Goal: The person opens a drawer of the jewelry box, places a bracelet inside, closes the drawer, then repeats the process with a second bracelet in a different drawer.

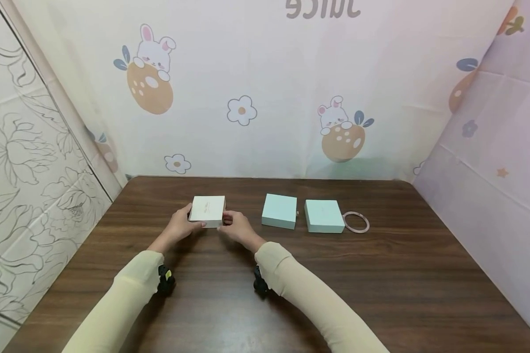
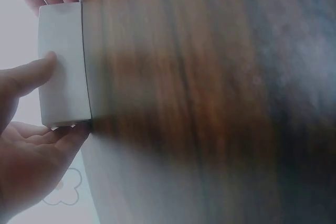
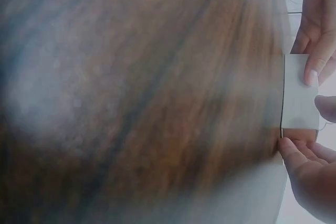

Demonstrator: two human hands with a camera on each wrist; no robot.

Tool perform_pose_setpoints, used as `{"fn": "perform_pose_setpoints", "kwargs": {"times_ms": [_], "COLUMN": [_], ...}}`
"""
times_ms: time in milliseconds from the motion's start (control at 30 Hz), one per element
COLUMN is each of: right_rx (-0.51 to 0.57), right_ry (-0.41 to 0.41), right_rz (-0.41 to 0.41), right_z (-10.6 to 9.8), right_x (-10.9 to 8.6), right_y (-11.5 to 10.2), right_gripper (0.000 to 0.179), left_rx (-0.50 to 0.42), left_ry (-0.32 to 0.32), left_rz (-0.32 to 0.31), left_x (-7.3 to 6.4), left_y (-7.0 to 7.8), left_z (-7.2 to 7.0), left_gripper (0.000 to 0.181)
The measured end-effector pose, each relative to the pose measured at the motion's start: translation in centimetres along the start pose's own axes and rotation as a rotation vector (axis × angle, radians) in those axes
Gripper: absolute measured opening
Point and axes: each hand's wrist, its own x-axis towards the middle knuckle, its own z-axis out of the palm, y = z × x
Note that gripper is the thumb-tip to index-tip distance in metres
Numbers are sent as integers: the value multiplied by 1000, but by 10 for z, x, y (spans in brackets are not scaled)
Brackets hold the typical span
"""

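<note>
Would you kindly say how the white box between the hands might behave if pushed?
The white box would probably slide rather than roll, given its flat faces. It seems unlikely to tip, since it is wider than tall. It looks fairly stiff: its edges appear straight where the left hand and right hand hold it.

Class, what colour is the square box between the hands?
Pale cream square box, clearest in the head view.
</note>
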Motion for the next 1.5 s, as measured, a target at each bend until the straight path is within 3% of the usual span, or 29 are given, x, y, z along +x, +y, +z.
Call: {"fn": "perform_pose_setpoints", "kwargs": {"times_ms": [300, 567, 900, 1067, 1500], "right_rx": [-10, -3, -70, -85, -51], "right_ry": [28, 20, 220, 275, 240], "right_rz": [-9, -6, -48, -91, -91], "right_z": [0, -1, 0, -10, -48], "right_x": [2, -1, -10, -18, -50], "right_y": [2, 0, -4, -4, 6], "right_gripper": [50, 48, 28, 22, 23], "left_rx": [-1, 7, -18, -62, -123], "left_ry": [18, 25, 21, 15, 34], "left_rz": [17, 8, 44, 77, 137], "left_x": [2, -2, -13, -19, -40], "left_y": [2, 2, 9, 18, 46], "left_z": [0, -2, -1, 1, 18], "left_gripper": [70, 74, 69, 67, 66]}}
